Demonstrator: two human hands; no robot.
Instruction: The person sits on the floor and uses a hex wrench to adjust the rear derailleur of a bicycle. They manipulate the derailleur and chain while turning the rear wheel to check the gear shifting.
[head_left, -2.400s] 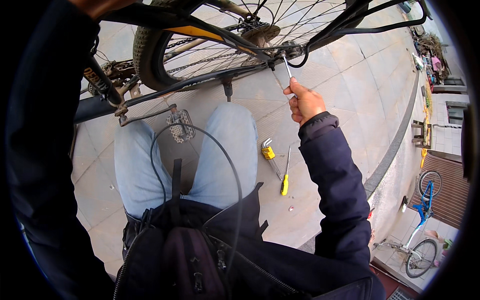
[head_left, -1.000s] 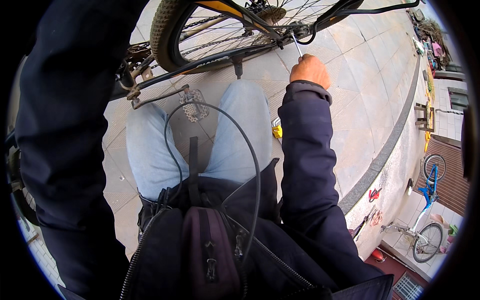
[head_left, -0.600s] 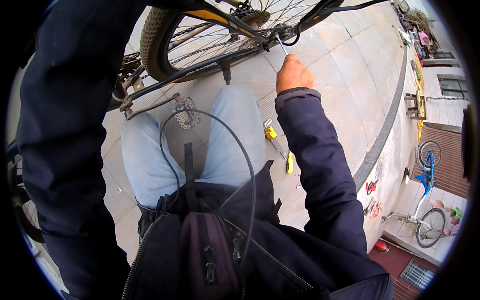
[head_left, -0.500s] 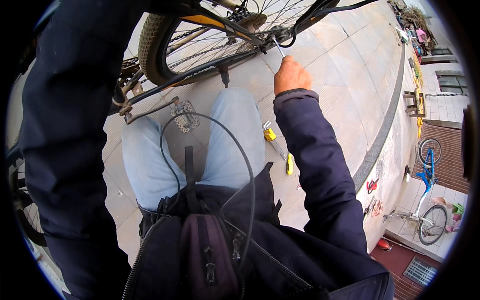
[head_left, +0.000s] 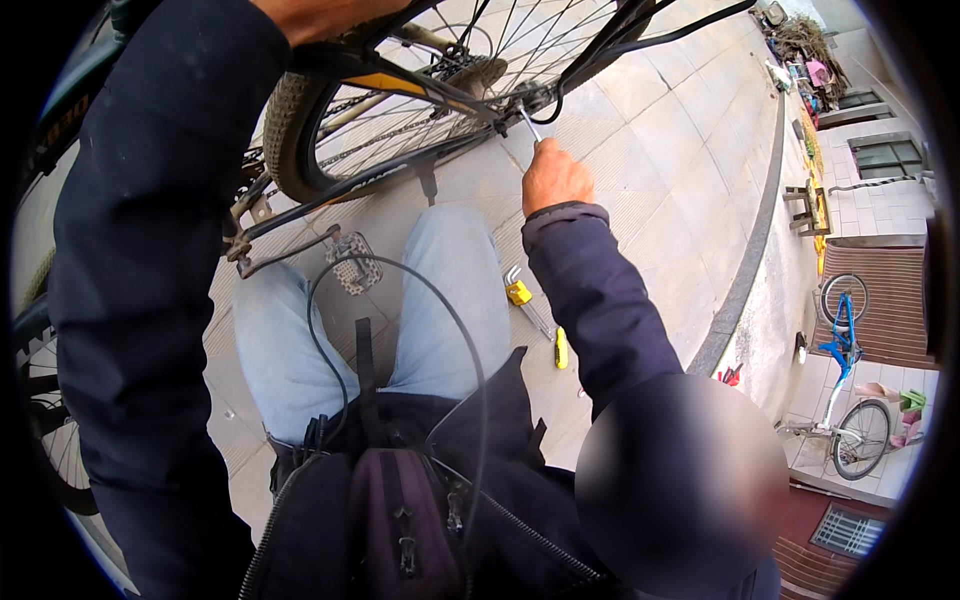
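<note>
My right hand [head_left: 553,177] is closed around a thin metal wrench [head_left: 529,123] whose head sits at the rear axle of a bicycle wheel [head_left: 420,90] in front of me. My left hand [head_left: 318,14] is at the top edge, resting on the tyre and frame of the bicycle; whether it grips is hard to tell. A bicycle pedal [head_left: 352,264] hangs over my left knee. On the paving by my right leg lie a yellow-handled tool [head_left: 519,293] and a yellow screwdriver [head_left: 561,347].
I sit on pale paving slabs [head_left: 680,150] with a dark bag [head_left: 400,520] on my lap. A curb [head_left: 745,270] runs along the right. A small blue bicycle [head_left: 845,400] stands at the lower right, and clutter lies at the far top right.
My right hand has stayed on the wrench at the axle, shifting slightly as the view swung. The yellow tools on the ground are visible again beside my leg.
</note>
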